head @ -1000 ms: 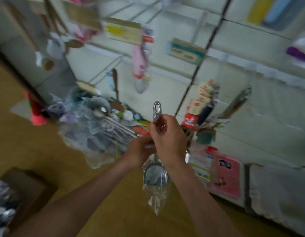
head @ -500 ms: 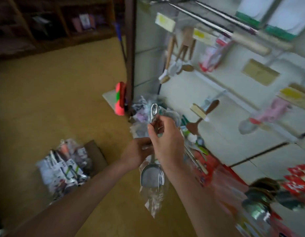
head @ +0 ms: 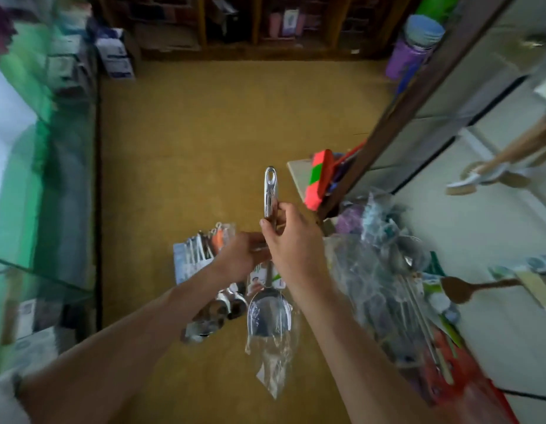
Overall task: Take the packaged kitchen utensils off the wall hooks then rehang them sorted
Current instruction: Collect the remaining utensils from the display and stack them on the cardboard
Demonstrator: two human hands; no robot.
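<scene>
A steel scoop (head: 270,313) in a clear plastic sleeve hangs upright in front of me, its handle end with the hanging hole pointing up. My right hand (head: 293,240) grips the handle just below the top. My left hand (head: 242,255) holds the packaging at the middle of the handle. On the floor behind it lies a pile of packaged utensils (head: 201,249). A second heap of bagged utensils (head: 385,270) lies at the foot of the white hook wall (head: 479,228), where a wooden spoon (head: 467,287) and brushes (head: 486,175) hang.
A glass display counter (head: 42,179) runs along the left. Wooden shelves (head: 235,22) stand at the far end of the yellow floor. A pink and green object (head: 317,180) leans by the dark wall post. Rolled mats (head: 415,47) stand at the back right.
My view has swung left, away from the hook wall toward the floor and aisle. Both hands keep the same hold on the scoop.
</scene>
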